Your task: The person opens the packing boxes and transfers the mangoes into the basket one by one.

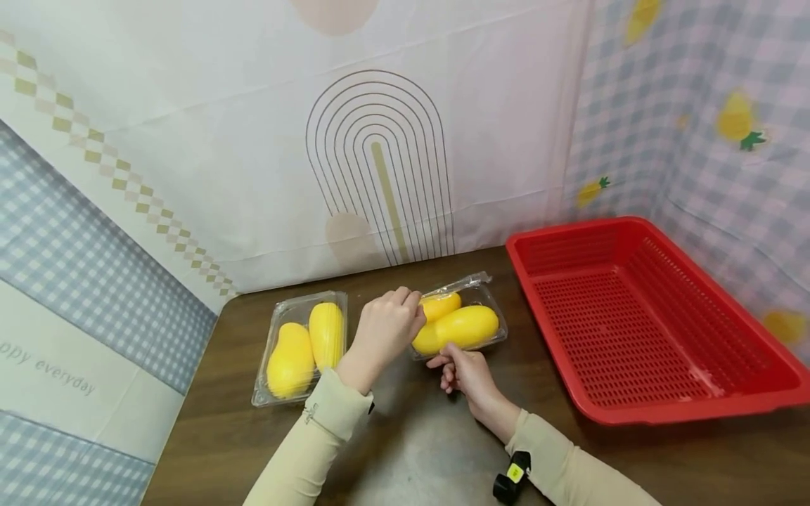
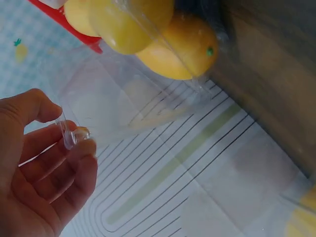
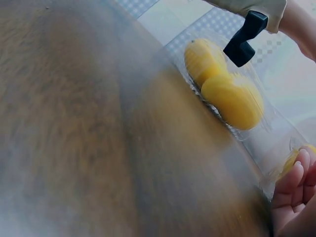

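Note:
Two yellow, mango-shaped fruits (image 1: 465, 328) lie in a clear plastic clamshell box (image 1: 500, 337) in the middle of the table. My left hand (image 1: 391, 323) pinches the edge of its raised clear lid (image 2: 103, 94) between thumb and fingers, as the left wrist view shows close up. At the box's front rim is my right hand (image 1: 471, 379), thumb over the rim and the other fingers curled in front of it. A second clear box (image 1: 259, 390) with two similar yellow fruits (image 1: 291, 360) stands to the left, its lid down.
A large red perforated basket (image 1: 607, 337) stands right of the boxes on the brown wooden table (image 1: 209, 393). Patterned cloth (image 1: 253, 140) hangs behind the table and along both sides. A black strap mount (image 1: 511, 478) sits on the right sleeve.

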`<state>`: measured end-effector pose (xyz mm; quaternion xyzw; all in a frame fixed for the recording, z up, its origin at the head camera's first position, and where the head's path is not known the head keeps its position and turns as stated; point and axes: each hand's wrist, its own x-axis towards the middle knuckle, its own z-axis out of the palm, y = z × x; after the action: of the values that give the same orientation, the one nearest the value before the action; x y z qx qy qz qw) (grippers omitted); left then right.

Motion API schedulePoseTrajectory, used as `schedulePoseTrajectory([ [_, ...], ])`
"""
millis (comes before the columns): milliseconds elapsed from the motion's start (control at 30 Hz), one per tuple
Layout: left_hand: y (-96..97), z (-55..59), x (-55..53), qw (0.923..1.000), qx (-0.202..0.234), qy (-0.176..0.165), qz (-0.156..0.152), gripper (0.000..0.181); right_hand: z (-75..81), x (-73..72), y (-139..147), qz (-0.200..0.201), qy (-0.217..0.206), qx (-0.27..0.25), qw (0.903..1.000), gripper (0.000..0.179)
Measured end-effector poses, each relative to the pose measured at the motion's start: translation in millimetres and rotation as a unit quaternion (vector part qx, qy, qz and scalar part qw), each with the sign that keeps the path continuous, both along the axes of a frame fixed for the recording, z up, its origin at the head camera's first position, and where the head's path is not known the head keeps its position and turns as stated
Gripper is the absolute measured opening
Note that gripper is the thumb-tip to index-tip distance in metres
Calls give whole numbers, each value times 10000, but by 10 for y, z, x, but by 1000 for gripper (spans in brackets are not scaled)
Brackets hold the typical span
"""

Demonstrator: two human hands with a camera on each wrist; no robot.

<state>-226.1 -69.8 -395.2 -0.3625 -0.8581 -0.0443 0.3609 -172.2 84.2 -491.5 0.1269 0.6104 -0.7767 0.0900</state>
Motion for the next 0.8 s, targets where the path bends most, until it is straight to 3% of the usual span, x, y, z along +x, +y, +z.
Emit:
schedulePoseTrajectory([
  [367, -39, 52, -190, 9926, 888, -828, -7, 25, -18, 25, 31, 209, 89, -42, 9997, 34],
  [567, -96, 2, -278, 9900, 835, -1129, 162, 45, -17, 32, 32, 270, 107, -42, 9996, 34],
  [700, -102, -36, -324, 9900, 827, -1140, 97, 57, -22, 31, 31, 262, 111, -30, 9996, 34],
  [800, -100, -75, -342, 9884, 902, -1194, 259, 63, -32, 32, 21, 265, 123, -8, 9996, 34],
])
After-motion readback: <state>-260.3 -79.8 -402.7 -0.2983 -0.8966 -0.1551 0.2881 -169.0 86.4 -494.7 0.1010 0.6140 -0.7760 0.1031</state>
